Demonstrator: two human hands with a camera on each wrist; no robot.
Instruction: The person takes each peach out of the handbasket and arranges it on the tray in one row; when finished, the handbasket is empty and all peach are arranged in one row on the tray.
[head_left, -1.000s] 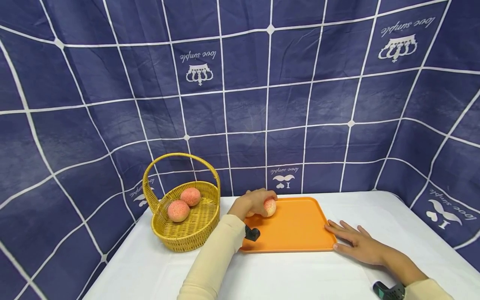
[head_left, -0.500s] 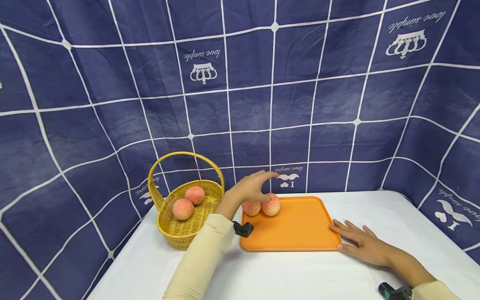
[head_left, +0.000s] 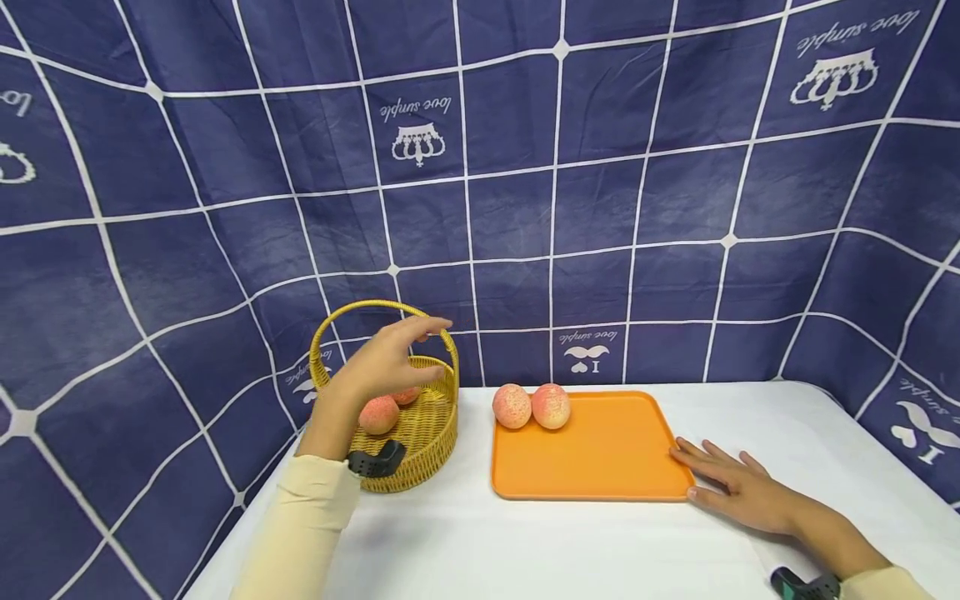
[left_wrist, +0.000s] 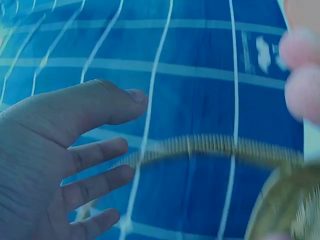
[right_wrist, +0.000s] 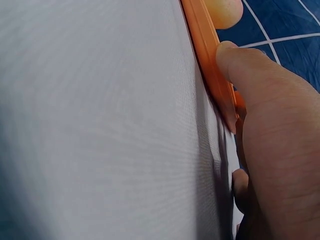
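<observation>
My left hand (head_left: 386,360) hovers over the yellow wicker basket (head_left: 442,450), thumb and fingers spread apart with nothing between them. In the left wrist view the same hand (left_wrist: 75,145) is seen before the basket's handle (left_wrist: 210,144). Inside the basket lie peaches; one peach (head_left: 378,415) shows well and another (head_left: 407,395) is partly hidden by the hand. My right hand (head_left: 746,492) rests at the right edge of the orange tray (head_left: 592,467), its thumb (right_wrist: 240,60) touching the rim in the right wrist view. Two peaches, one (head_left: 512,406) left of the other (head_left: 551,406), sit in the tray's back left corner.
A white cloth (head_left: 480,550) covers the table. Behind it hangs a dark blue curtain (head_left: 510,217) with white grid lines, close to the table's back edge. The basket's tall arched handle (head_left: 367,304) stands upright, left of the tray.
My left hand has let go of a peach on the tray, lifted and moved left to above the basket. The right hand stays at the tray's edge. The head view has shifted slightly.
</observation>
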